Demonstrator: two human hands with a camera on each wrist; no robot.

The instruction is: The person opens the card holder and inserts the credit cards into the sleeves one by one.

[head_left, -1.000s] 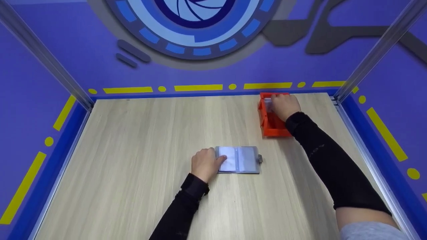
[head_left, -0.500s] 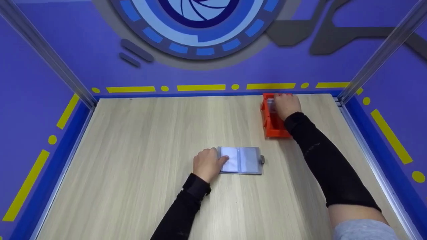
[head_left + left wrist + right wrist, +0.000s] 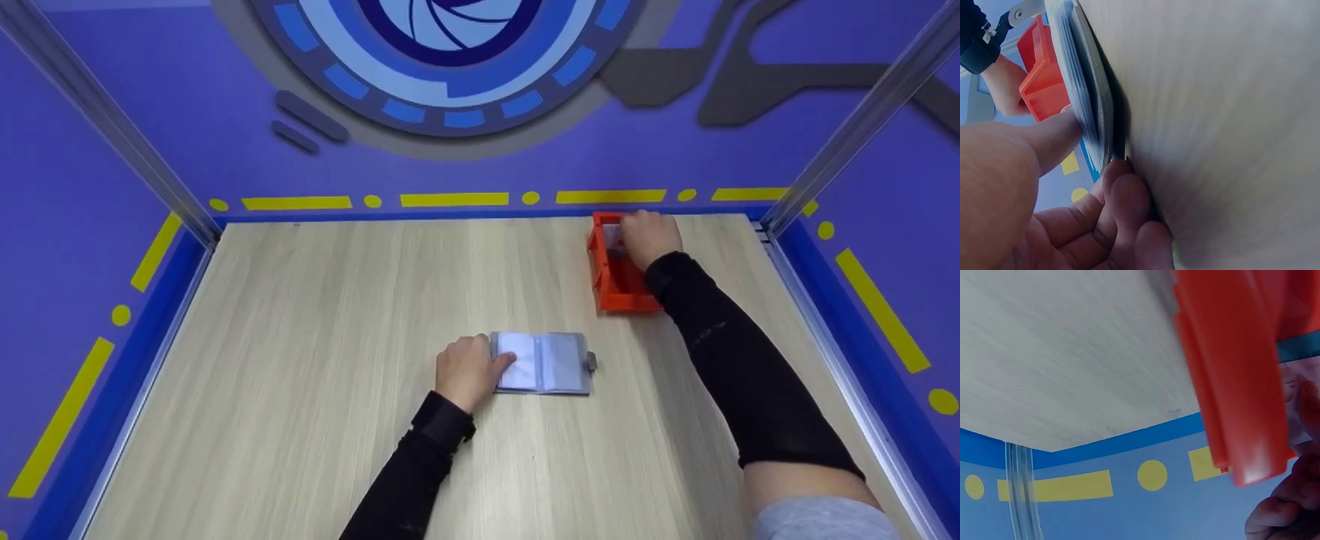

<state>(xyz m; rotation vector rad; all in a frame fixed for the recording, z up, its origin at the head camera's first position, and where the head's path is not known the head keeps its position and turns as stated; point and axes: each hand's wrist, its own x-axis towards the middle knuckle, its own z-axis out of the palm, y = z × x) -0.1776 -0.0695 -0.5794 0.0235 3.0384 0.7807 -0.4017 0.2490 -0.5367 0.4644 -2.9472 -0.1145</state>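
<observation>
An opened card holder with clear sleeves and a clasp tab on its right side lies on the table. My left hand grips its left edge, thumb on the sleeve and fingers at the underside. The left wrist view shows its stacked sleeves edge-on under the thumb. Farther back on the right, my right hand reaches into a red plastic bin. There it pinches a pale printed card, with the thumb against the card's face; the bin's wall hides part of the card.
The wooden table is bounded by blue panels with yellow markings at the back and sides. Metal corner posts stand at the far corners. The red bin is close to the back panel.
My right hand stays in the bin, and slightly more of the card and a dark edge show beside it. The left hand keeps its hold; the whole view shifts slightly.
</observation>
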